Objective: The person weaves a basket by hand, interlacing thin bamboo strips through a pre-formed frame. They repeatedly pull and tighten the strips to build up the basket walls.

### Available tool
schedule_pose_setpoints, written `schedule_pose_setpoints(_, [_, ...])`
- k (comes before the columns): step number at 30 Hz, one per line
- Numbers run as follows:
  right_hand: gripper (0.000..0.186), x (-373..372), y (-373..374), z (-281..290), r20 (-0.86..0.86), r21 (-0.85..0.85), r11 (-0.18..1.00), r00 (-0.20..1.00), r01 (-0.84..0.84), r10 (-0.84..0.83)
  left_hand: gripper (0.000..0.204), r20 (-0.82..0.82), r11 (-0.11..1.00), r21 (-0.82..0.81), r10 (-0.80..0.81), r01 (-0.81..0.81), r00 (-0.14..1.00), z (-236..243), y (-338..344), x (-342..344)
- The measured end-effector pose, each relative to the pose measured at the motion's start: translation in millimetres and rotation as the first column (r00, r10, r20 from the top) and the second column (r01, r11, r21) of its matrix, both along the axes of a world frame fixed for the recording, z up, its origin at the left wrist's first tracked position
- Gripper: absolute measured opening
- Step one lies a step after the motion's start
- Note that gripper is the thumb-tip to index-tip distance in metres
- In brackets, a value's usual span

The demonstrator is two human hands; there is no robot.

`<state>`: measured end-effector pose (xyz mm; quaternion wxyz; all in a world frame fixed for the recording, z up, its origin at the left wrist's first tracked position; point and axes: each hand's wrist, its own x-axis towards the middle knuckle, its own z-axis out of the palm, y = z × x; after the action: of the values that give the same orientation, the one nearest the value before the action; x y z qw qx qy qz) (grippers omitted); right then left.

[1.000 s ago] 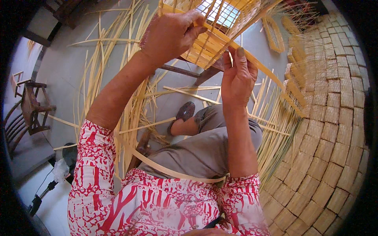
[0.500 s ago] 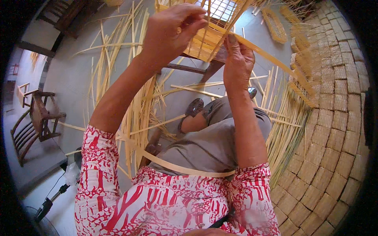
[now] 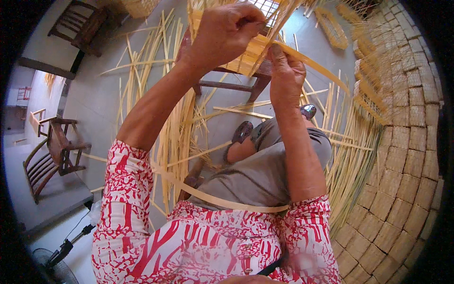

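A half-woven bamboo basket point(image 3: 250, 57) with upright stakes rests at the top of the view, on a dark wooden stool point(image 3: 261, 89). My left hand point(image 3: 231, 32) is curled over the basket's near wall, fingers closed; what they grip there is hidden. At the right corner, my right hand point(image 3: 286, 70) pinches a flat bamboo strip point(image 3: 321, 67) between thumb and fingers. The strip's free end sticks out to the right past that hand. Another pale strip point(image 3: 226, 202) lies curved across my lap.
Loose bamboo strips point(image 3: 177, 142) cover the floor on the left, with another bundle point(image 3: 352, 156) on the right. Stacked woven pieces point(image 3: 402, 173) line the right side, beside several unfinished baskets point(image 3: 331, 28). Wooden chairs point(image 3: 59, 146) and a fan point(image 3: 54, 265) stand at left.
My left hand has moved right along the basket wall, closer to my right hand. The right hand keeps its pinch at the corner. The whole view has shifted slightly.
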<state>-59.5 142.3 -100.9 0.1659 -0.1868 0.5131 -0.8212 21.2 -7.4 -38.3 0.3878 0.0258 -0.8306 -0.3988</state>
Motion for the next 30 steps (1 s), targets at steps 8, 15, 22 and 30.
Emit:
schedule_pose_setpoints(8, [0.018,5,-3,8,0.002,-0.086,0.996,1.000,-0.018,0.019,0.005,-0.110,0.975,0.198,-0.082,0.103,0.990,-2,-6,-6])
schedule_pose_setpoints(15, [0.019,1,-4,3,-0.007,-0.038,0.998,0.999,-0.047,0.047,0.018,-0.169,0.975,-0.127,0.162,-0.184,0.972,8,-2,16])
schedule_pose_setpoints(22, [0.021,3,-5,5,0.022,-0.078,0.982,0.985,-0.172,0.174,0.028,-0.095,0.967,-0.189,0.157,-0.173,0.983,-10,39,20])
schedule_pose_setpoints(30, [0.022,6,-12,3,0.003,-0.032,0.992,0.993,-0.120,0.121,0.051,-0.174,0.950,0.305,0.131,-0.074,0.976,5,34,24])
